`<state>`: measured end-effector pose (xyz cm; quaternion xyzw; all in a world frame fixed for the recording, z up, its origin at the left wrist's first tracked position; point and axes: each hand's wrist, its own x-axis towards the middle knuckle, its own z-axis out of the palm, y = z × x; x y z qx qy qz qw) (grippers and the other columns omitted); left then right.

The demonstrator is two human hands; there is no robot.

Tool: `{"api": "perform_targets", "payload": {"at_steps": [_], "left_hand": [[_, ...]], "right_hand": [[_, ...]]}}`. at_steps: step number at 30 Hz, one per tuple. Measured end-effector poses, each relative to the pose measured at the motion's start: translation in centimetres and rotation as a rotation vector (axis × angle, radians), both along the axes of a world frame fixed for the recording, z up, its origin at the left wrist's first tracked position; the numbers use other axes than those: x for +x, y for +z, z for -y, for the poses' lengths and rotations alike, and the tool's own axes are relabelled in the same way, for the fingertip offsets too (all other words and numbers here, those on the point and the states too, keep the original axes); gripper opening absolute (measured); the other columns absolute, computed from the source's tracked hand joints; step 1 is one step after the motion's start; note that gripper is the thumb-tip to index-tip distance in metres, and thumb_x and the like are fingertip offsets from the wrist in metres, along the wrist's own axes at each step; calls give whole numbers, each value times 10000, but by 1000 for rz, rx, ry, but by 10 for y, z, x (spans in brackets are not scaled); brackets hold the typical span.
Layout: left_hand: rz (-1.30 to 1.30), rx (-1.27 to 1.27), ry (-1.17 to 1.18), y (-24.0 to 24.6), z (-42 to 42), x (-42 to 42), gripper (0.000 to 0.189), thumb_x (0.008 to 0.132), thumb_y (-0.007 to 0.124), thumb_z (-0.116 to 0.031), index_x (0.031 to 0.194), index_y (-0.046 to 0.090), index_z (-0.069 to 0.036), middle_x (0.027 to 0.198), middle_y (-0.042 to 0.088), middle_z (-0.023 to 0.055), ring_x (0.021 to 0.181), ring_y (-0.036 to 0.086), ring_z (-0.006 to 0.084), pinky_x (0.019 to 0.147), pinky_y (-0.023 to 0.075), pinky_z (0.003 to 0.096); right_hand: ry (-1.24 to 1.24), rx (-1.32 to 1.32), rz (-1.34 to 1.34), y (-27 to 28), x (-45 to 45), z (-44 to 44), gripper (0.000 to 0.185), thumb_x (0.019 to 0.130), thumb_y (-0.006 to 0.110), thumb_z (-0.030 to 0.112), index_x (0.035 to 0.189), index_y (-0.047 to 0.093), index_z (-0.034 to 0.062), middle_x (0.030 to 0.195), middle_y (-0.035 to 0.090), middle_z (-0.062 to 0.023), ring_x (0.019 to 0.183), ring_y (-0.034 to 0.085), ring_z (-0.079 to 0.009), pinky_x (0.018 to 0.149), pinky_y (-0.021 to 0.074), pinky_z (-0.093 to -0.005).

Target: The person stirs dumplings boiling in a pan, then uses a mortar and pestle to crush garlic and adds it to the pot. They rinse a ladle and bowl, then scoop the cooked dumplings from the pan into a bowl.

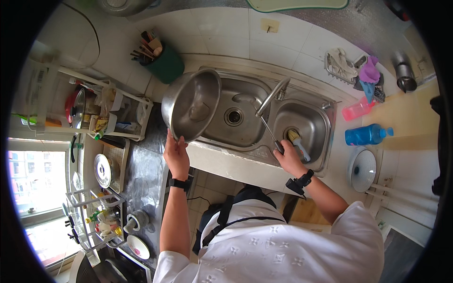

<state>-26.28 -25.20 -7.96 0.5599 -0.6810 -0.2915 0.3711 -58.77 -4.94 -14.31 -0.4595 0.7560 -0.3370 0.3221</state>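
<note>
My left hand (176,157) grips the near rim of a stainless steel basin (191,106). The basin is tilted, its opening turned to the right, over the left edge of the left sink bowl (244,136). My right hand (291,160) is closed around the dark handle of a long thin metal utensil (269,130). Its shaft runs up and left past the tip of the curved faucet (275,92), and its far end is hard to make out. A brush (299,143) with a pale handle lies in the right sink bowl (316,122), bristles over the drain.
A green utensil holder (164,65) stands behind the basin. To the right are a pink bottle (357,109), a blue bottle (364,135) and a round ribbed strainer or bowl (362,169). At left, a white rack (141,123) and a spice rack (95,198) stand along the dark counter (141,169).
</note>
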Motion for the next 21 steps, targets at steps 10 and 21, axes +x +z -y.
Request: {"api": "perform_targets", "payload": {"at_steps": [10, 21], "left_hand": [[282, -529, -13, 22, 12, 1, 112, 952, 622, -21, 891, 535, 15, 1455, 545, 147, 721, 637, 301, 591, 513, 344], [305, -678, 26, 68, 26, 5, 55, 919, 587, 25, 909, 537, 3, 1387, 588, 214, 962, 704, 349, 711, 568, 363]], "right_hand": [[-93, -69, 59, 2, 16, -28, 269, 927, 653, 179, 971, 482, -23, 946, 527, -233, 888, 538, -439, 759, 427, -475], [-114, 23, 341, 18, 32, -18, 314, 971, 638, 240, 1054, 500, -30, 811, 592, -179, 716, 590, -304, 658, 462, -400]]}}
